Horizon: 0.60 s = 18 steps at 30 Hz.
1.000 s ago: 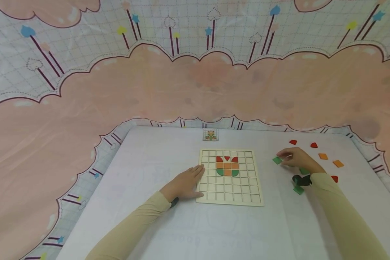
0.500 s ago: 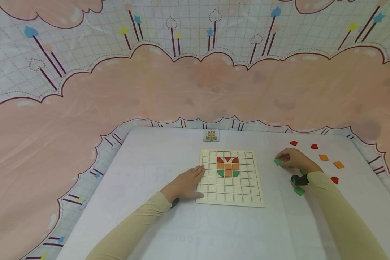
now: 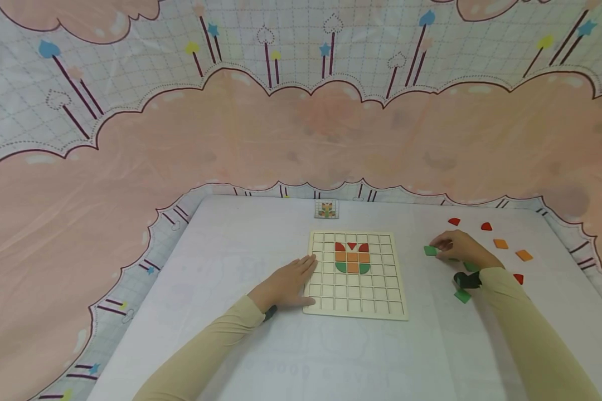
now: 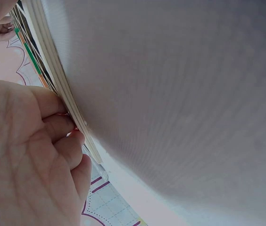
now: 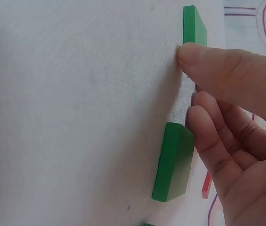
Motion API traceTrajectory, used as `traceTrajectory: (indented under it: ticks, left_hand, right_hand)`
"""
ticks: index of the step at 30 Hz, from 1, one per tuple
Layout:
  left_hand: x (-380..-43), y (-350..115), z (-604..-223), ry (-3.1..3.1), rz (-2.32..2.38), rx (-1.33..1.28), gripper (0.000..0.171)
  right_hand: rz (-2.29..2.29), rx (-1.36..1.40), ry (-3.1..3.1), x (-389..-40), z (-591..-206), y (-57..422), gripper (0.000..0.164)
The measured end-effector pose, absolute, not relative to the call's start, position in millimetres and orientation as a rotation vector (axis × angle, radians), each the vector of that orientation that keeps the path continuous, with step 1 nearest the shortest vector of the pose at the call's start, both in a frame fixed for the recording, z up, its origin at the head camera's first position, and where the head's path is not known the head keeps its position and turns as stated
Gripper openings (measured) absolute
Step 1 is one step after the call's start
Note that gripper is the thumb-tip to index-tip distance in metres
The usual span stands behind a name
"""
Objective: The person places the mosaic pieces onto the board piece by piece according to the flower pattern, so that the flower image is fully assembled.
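Observation:
A pale gridded puzzle board (image 3: 353, 298) lies on the table, bearing a tulip-like pattern of red, orange and green pieces (image 3: 352, 257). My left hand (image 3: 287, 283) rests along the board's left edge, fingers extended over the rim and thumb lower down. In the left wrist view, the board (image 4: 53, 56) appears edge-on beside the fingers. Off to the right, my right hand (image 3: 461, 248) pinches a green square tile (image 3: 430, 250) low at the tabletop. The right wrist view shows the thumb against that tile (image 5: 194, 23), with another green tile (image 5: 173, 162) below the curled fingers.
A small pattern card (image 3: 326, 209) lies behind the board. Around the right hand are scattered red pieces (image 3: 486, 226), orange tiles (image 3: 500, 244) and more green tiles (image 3: 462, 296). A cloud-printed cloth (image 3: 281, 133) hangs behind the table.
My right hand has shifted slightly, and the green tile at its fingertips has turned and lies flatter. The left hand stays on the board's edge.

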<state>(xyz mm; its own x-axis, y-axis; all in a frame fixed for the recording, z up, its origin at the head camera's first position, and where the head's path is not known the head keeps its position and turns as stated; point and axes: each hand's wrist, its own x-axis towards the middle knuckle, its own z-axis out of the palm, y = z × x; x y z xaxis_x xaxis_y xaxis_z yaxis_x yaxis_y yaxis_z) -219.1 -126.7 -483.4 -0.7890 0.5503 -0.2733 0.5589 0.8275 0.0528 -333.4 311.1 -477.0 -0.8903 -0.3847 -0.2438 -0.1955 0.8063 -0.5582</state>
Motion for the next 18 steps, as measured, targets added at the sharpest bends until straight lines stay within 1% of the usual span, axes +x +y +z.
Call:
traceTrajectory:
  ticks: [4, 11, 18]
  left_hand:
    - [-219.6, -126.8, -484.3, 2.734, -0.041, 0.850, 0.091]
    - [-219.6, -126.8, -483.2, 2.730, -0.042, 0.844, 0.091]
    - [-220.3, -126.5, -483.0, 2.735, -0.043, 0.854, 0.091]
  right_hand:
    - [-0.771, -0.443, 2.652, -333.4, -477.3, 311.5, 0.031]
    - [-0.782, -0.446, 2.662, -333.1, -478.7, 310.1, 0.034]
    - [-0.781, -0.456, 2.674, -334.0, -478.9, 306.3, 0.032]
